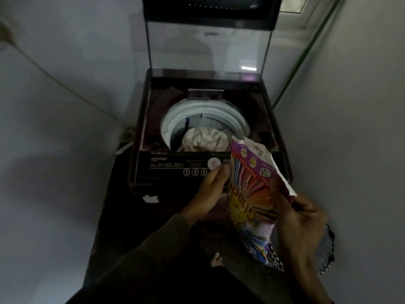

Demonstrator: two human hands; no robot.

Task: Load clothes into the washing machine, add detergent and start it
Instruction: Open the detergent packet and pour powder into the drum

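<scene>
the detergent packet [252, 189] stands upright between my hands just before the washing machine [140, 170], torn mouth up toward the drum [175, 119] holding pale clothes [206, 140], my right grip [300, 220] clenched around its side, my left grip [210, 185] pinching its edge.

dim room, heavy shadow on left wall [54, 150], faint glare on raised glass lid [208, 49], soft blur overall, wide-angle bending at edges, noisy dark foreground

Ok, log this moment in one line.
lid open | clothes in drum | both hands hold open detergent packet | nothing poured yet
</scene>
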